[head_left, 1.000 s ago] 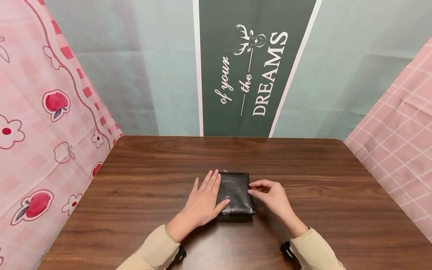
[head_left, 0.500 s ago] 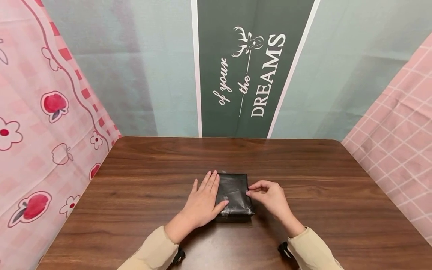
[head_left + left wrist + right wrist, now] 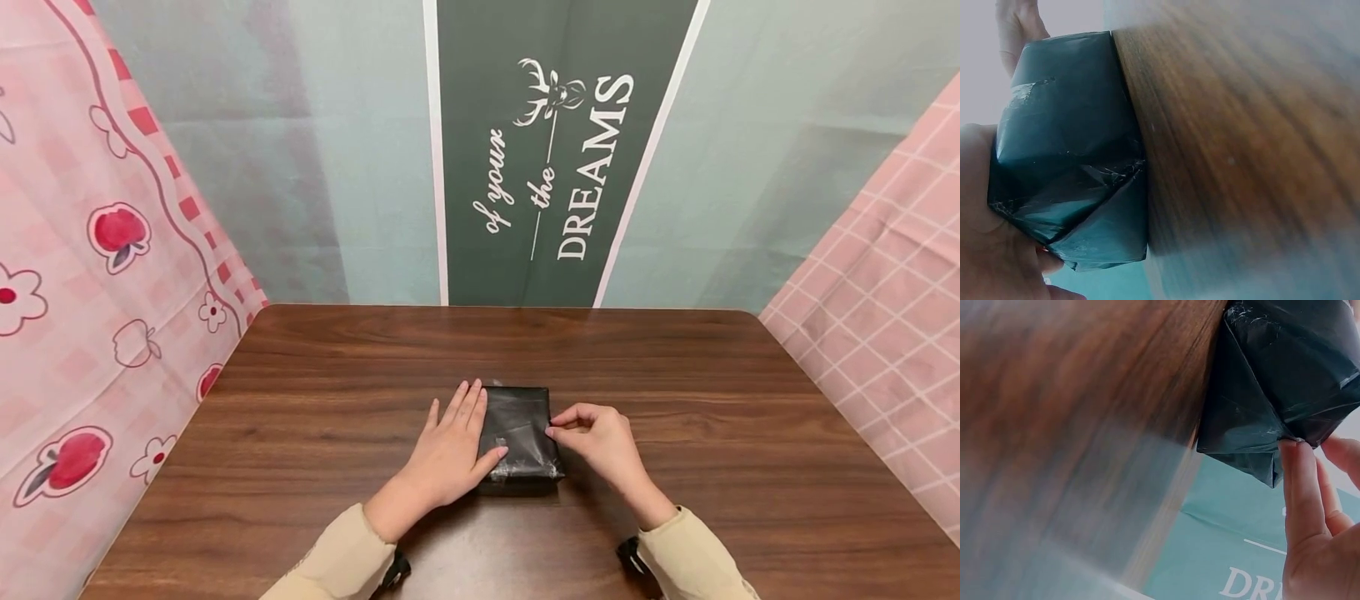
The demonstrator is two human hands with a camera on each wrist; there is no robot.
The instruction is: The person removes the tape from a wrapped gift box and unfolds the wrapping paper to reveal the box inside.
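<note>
A box wrapped in glossy black plastic (image 3: pixel 525 425) lies flat on the table, with clear tape visible on its top and near edge. My left hand (image 3: pixel 450 454) rests on the left part of its top, fingers straight and thumb stretched over the tape. At the box's right side, my right hand (image 3: pixel 600 437) pinches the wrapping with thumb and fingertips. Seen from the right wrist, the fingers (image 3: pixel 1304 487) meet the folded end of the black wrapping (image 3: pixel 1254 425). The left wrist view shows the other folded end (image 3: pixel 1079 206), creased into a triangular flap.
Brown wood-grain table (image 3: pixel 337 367) surrounds the box on all sides. Behind it hangs a green curtain (image 3: pixel 360 167) with printed words; pink printed cloths (image 3: pixel 112 333) hang left and right.
The right index fingertip has drawn slightly closer to the thumb at the box's edge. The left hand and the box stay in place, while the head view shifts a little.
</note>
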